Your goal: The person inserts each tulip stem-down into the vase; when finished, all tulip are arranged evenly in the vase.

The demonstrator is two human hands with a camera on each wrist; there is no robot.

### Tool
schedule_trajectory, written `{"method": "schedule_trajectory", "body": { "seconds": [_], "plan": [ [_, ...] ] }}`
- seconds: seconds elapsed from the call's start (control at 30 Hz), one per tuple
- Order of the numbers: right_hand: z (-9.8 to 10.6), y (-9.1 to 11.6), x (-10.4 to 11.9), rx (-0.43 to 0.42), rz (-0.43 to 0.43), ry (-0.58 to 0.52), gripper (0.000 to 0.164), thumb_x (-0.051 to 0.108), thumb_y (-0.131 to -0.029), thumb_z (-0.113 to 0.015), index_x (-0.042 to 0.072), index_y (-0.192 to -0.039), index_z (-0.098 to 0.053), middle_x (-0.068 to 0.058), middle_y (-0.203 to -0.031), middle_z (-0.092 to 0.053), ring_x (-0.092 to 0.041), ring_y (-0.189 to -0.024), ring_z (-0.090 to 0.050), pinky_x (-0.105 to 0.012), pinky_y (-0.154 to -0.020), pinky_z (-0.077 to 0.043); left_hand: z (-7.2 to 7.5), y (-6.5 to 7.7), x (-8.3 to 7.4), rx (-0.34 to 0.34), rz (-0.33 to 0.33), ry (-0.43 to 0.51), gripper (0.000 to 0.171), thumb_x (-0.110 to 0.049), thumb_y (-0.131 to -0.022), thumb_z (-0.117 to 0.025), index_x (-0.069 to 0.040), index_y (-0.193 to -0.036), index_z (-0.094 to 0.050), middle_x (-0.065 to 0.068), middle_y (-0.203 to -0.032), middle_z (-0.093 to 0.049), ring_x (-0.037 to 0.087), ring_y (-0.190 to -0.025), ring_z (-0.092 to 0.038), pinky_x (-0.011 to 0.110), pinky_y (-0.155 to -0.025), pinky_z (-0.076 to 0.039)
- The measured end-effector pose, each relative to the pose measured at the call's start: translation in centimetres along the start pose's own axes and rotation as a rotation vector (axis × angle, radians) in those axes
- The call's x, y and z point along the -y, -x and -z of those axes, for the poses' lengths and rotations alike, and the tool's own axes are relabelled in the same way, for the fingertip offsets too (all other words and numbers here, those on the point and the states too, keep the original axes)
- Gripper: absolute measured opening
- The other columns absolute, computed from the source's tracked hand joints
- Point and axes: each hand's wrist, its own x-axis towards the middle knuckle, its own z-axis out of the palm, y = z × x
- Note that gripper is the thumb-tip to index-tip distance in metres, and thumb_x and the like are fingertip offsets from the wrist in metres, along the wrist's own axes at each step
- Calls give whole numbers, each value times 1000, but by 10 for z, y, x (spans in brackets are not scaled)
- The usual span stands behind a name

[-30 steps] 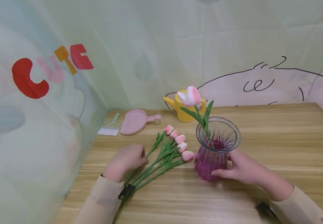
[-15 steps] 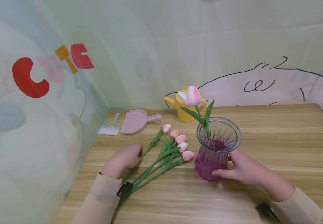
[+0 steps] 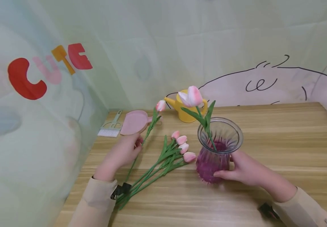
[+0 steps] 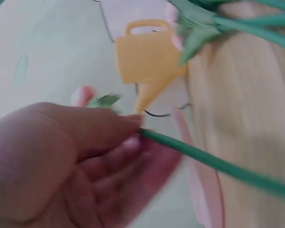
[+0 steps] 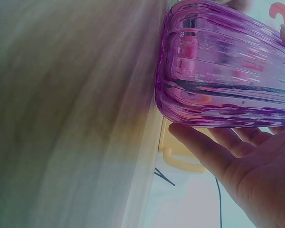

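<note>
Lifted: tulip stem [image 3: 147, 132] off wood table [image 3: 279, 132] | left hand [image 3: 122, 154] grip pinches stem | right hand [image 3: 244, 171] grip cups ribbed glass vase [image 3: 215, 151]

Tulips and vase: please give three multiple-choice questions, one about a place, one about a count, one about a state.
1. Where does the yellow watering can stand?
A. behind the vase
B. in front of the vase
C. inside the dustpan

2. How many tulips lie flat on the table?
A. two
B. four
C. seven

3. What does the left hand do?
A. rests flat
B. pinches a tulip stem
C. holds the brush

Answers: 1 A, the can is farther back than the vase. 2 B, four blooms in the lying tulips. 3 B, fingers hold the lifted tulip; the right hand holds the vase.
</note>
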Motion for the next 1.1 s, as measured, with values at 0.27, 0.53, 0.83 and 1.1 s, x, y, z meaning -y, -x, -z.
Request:
{"method": "schedule_trajectory", "body": {
  "seconds": [0.27, 0.53, 0.83, 1.1],
  "plan": [
    [1, -2, -2, 0, -1, -8, 88, 34, -82, -89, 22, -152, -35, -6, -149, -53, -31, -137, -53, -53, -102, -54, 33, 11, -46, -188, -159, 450, 12, -1, -98, -66, -6, -108, -62, 8, -90, -65, 17, -69, -65, 33, -57, -60],
    [1, -1, -1, 0, -11, -3, 88, 33, -81, -90, 22, -150, -36, -5, -147, -54, -29, -137, -54, -51, -101, -55, 57, 26, -111, -466, -413, 904, 21, 18, -90, -65, 8, -108, -59, 4, -96, -65, 17, -72, -66, 35, -56, -62],
    [0, 2, -1, 8, -17, 6, 83, 36, -84, -86, 21, -149, -38, -8, -145, -57, -32, -133, -57, -53, -100, -55, 61, 26, -159, -571, -608, 1275, 20, 8, -93, -69, -4, -109, -65, 7, -94, -71, 19, -74, -72, 37, -61, -63],
    [-1, 1, -1, 17, -25, -3, 85, 39, -82, -88, 24, -149, -38, 0, -145, -57, -24, -132, -58, -48, -102, -55, 45, 9, -183, -641, -701, 1403, 20, 5, -96, -66, -10, -108, -60, 3, -96, -70, 18, -78, -73, 36, -65, -64]
  ]
}}
